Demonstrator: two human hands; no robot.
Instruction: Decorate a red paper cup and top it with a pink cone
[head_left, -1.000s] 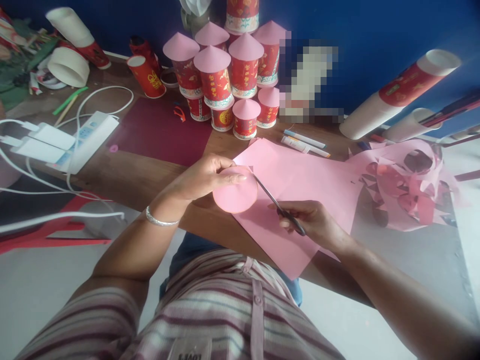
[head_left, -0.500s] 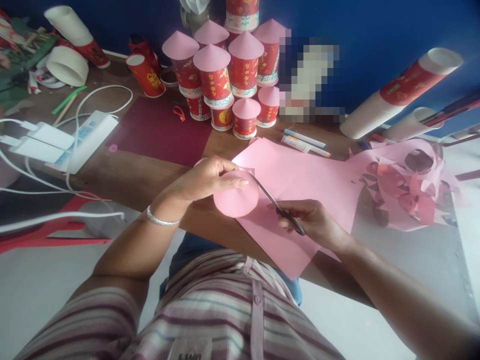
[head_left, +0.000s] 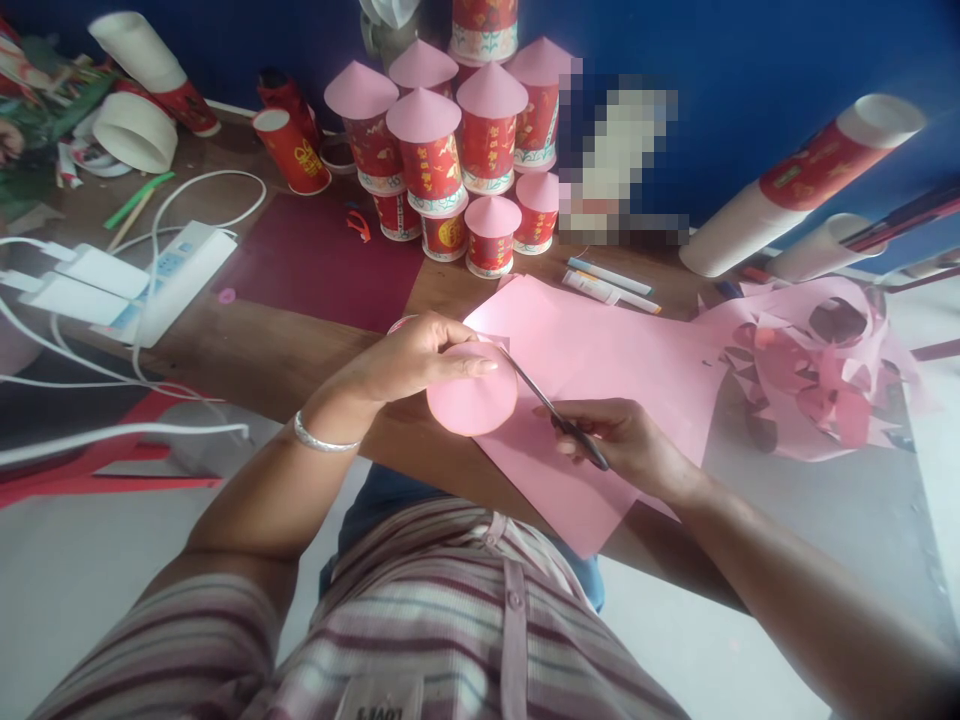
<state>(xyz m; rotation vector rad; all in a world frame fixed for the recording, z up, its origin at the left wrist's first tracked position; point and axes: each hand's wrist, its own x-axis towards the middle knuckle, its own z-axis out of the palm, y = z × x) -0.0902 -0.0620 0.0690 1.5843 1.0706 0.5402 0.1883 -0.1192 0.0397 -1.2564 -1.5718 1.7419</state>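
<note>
A round piece of pink paper is pinched in my left hand, with the thumb lying across its top. My right hand is closed around dark-handled scissors. Their blades point up and left, and the tips meet the disc's upper right edge. Whether the blades are apart cannot be made out. Beneath both hands spreads a large pink paper sheet, which overhangs the table's front edge.
Red paper cups with pink cone tops stand stacked at the back. Pens lie behind the sheet. Pink paper scraps heap at the right. A power strip with white cables is at left, beside a maroon sheet.
Both hands, the paper disc and the scissors hold almost the same position. No clear movement shows on the table.
</note>
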